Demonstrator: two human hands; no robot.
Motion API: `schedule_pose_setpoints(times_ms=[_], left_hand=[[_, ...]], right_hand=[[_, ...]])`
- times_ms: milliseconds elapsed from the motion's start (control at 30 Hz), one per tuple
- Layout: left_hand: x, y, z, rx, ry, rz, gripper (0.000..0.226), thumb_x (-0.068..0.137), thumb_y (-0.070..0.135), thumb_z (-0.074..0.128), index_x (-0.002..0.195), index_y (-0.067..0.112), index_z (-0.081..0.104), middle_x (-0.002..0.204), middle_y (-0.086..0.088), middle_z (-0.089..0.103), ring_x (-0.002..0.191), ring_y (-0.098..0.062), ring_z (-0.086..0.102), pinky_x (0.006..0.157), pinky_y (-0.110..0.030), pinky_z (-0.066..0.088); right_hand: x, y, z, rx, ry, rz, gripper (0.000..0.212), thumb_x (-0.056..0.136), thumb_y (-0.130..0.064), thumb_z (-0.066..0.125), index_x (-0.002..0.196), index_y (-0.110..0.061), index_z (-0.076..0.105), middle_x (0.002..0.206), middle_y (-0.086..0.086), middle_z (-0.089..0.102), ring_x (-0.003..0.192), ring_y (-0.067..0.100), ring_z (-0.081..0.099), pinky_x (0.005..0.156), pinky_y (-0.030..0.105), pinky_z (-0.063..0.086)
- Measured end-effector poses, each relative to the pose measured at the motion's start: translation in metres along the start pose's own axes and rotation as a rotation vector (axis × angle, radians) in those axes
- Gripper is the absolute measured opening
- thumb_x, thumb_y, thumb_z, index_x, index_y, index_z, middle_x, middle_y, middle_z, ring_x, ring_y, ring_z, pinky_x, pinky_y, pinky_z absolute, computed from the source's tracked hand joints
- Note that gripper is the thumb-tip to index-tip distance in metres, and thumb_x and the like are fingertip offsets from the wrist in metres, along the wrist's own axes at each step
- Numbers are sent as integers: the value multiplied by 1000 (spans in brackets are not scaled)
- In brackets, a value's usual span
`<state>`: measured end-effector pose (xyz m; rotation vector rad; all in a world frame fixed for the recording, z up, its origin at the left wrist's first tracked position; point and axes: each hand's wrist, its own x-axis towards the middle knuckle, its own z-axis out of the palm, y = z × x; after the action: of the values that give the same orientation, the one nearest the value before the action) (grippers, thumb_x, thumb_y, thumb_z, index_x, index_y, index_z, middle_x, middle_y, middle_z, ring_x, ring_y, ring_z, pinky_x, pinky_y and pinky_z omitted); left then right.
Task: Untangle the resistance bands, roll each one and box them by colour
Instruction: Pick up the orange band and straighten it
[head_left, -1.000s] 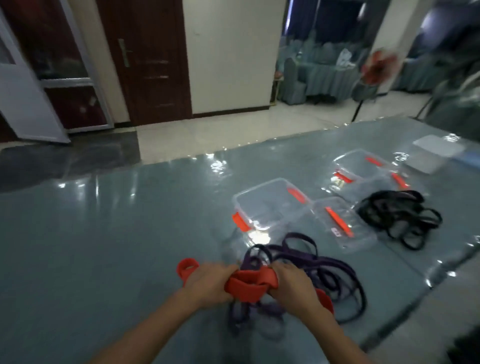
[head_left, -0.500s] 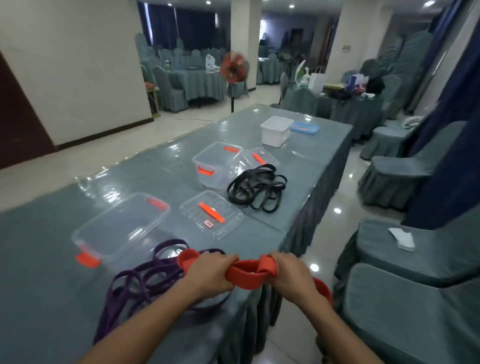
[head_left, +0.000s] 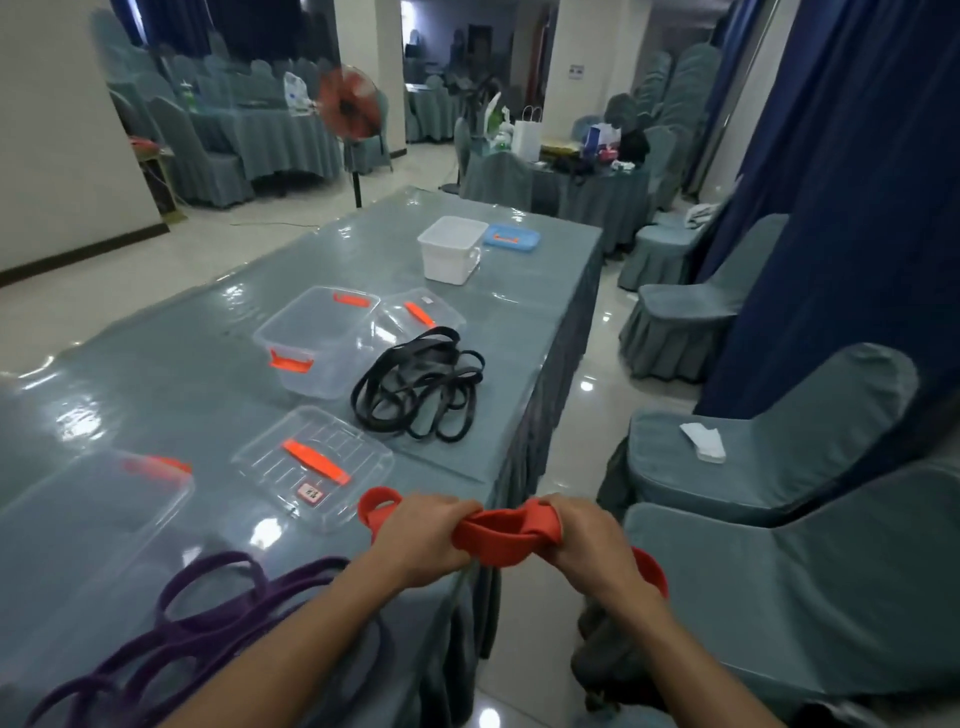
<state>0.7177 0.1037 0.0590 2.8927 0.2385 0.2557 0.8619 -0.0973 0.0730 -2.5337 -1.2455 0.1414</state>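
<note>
You are gripping the red band (head_left: 498, 535) with both hands at the near right corner of the counter (head_left: 171, 384). Your left hand (head_left: 421, 540) is closed around one bunched end, with a loop poking out on its far left side, and your right hand (head_left: 592, 540) is closed around the other, with another loop curving out past the wrist. The stretch between your fists is lying folded and slack, hanging just over the counter's edge rather than resting on it.

This band is looking wide, flat and rubbery — soft enough to fold, but likely springy, so it will probably try to uncoil once you are rolling it. Taking hold of one flat end and pinching it firmly while you are winding, keeping the layers stacked edge to edge, should be giving you the tidiest roll; gripping the bunched middle will likely be fighting you.

The purple bands (head_left: 171, 639) are lying in a loose tangle on the near left of the counter, and the black bands (head_left: 415, 395) are heaped farther along, beside a clear box (head_left: 317, 348). A second clear box (head_left: 88, 514) is sitting at the near left, with a clear lid (head_left: 314, 465) between it and the black heap. Both boxes are looking empty — nothing appears sorted yet.
</note>
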Motion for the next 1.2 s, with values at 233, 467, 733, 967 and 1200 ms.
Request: schedule_pose_setpoints(times_ms=[233, 467, 733, 967, 1200], left_hand=[[76, -8, 10, -62, -15, 91, 47, 71, 53, 54, 113, 35, 63, 94, 7, 72, 86, -15, 67, 73, -32, 49], [179, 3, 33, -23, -77, 155, 49, 74, 48, 59, 121, 37, 61, 101, 7, 73, 92, -15, 68, 78, -31, 50], [293, 38, 66, 11, -142, 182, 62, 73, 51, 60, 134, 39, 54, 111, 5, 73, 101, -19, 68, 85, -35, 51], [356, 19, 79, -22, -145, 105, 58, 71, 52, 59, 128, 41, 56, 105, 7, 73, 94, -16, 69, 79, -32, 51], [436, -36, 84, -76, -66, 45, 60, 67, 56, 53, 123, 37, 62, 103, 4, 75, 92, -19, 70, 77, -32, 50]], right_hand=[[41, 43, -5, 82, 14, 109, 39, 79, -54, 74, 113, -42, 59, 101, -21, 67, 94, 3, 62, 82, 32, 55], [91, 111, -23, 98, 76, 180, 41, 79, -50, 77, 115, -41, 60, 100, -18, 70, 87, 1, 59, 76, 28, 52], [143, 213, -48, 93, 61, 245, 33, 81, -43, 74, 111, -39, 62, 100, -14, 71, 95, 16, 65, 81, 38, 55], [215, 252, -52, 96, -2, 195, 37, 82, -44, 72, 117, -40, 61, 102, -14, 69, 96, 12, 64, 81, 35, 56], [329, 275, -51, 59, -58, 116, 39, 80, -44, 72, 117, -42, 59, 105, -14, 69, 100, 15, 63, 85, 39, 53]])
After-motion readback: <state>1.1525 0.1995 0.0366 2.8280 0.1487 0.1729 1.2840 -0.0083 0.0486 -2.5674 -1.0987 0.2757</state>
